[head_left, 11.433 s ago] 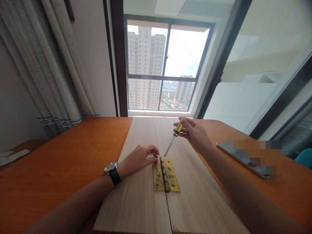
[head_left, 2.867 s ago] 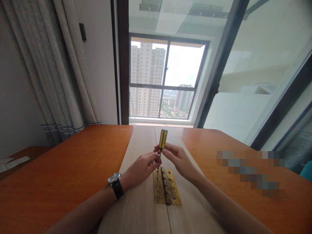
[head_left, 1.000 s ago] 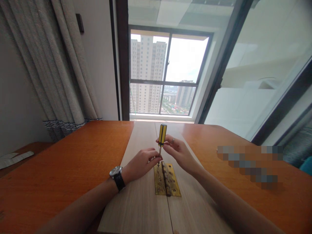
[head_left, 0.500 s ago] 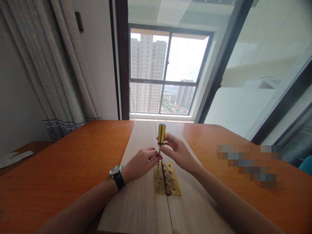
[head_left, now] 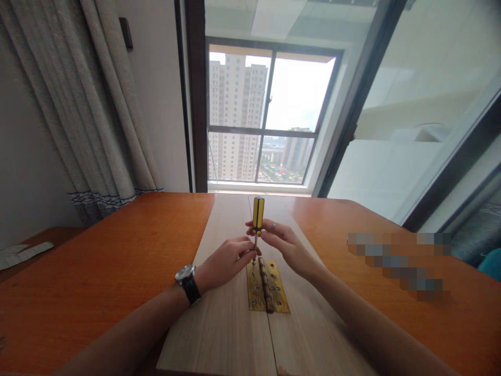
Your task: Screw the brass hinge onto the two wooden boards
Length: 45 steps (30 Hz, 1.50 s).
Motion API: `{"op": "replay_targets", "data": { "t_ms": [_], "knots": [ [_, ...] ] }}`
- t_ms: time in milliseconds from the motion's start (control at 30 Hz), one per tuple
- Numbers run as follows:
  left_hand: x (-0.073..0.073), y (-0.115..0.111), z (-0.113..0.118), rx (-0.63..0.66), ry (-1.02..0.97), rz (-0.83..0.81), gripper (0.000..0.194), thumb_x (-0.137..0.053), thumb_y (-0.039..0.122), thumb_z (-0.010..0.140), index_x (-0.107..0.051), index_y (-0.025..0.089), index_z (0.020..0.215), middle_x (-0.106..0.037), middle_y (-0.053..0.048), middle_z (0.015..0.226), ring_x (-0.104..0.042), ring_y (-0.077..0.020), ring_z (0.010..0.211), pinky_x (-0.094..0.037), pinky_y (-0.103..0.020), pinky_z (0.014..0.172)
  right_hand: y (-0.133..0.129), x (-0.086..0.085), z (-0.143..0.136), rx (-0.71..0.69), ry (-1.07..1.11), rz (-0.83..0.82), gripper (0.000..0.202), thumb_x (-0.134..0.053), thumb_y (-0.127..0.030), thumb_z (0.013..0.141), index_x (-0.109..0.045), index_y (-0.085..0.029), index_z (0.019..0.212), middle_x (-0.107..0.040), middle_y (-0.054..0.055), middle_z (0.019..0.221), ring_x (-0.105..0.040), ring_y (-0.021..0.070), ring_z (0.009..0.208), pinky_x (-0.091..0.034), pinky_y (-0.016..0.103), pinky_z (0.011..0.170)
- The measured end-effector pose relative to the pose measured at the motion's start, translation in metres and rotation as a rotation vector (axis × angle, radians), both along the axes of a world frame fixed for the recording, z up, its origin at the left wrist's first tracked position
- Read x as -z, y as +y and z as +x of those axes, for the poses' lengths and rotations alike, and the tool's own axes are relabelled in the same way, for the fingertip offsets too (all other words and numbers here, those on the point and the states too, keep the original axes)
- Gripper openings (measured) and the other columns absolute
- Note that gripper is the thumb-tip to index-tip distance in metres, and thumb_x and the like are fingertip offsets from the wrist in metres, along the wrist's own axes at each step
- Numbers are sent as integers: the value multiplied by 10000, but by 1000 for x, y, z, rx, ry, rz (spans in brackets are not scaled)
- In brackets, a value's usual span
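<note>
From afar, I see the right hand (head_left: 291, 249) grasping an upright yellow-and-black-handled metal screwdriver (head_left: 258, 213) over the worn brass-coloured hinge (head_left: 268, 288) on pale wooden boards (head_left: 219, 334); what the left hand (head_left: 224, 262) grips, I cannot tell.

Hinge (head_left: 268, 287) across two adjoining boards (head_left: 219, 324) on the table (head_left: 117, 261), window (head_left: 276, 115) beyond.

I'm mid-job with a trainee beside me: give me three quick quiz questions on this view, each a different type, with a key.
1. True or false: the left hand has a watch at its wrist.
2. What does the right hand hold? A) the curtain B) a yellow-and-black screwdriver C) the watch
3. Fill in: the brass-coloured hinge lies across the ____ between two pale boards.

Key: 1. True. 2. B. 3. seam.
</note>
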<state>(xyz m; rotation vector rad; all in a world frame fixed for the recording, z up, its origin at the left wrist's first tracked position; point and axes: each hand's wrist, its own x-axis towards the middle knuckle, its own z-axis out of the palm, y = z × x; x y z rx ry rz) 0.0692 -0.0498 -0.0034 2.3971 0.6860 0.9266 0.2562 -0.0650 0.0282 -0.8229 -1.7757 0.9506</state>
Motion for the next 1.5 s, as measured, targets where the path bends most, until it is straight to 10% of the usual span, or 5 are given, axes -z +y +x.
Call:
{"op": "replay_targets", "data": {
  "t_ms": [1500],
  "knots": [
    [2,0,-1,6,-7,12,199,-477,203,976,-669,150,962,-660,-65,979,-622,-173,910,-478,-263,823,7,4,1,60,-70,178,104,-648,-212,827,-648,-200,930,-659,47,980,-609,220,984,-442,417,953]
  ]
}}
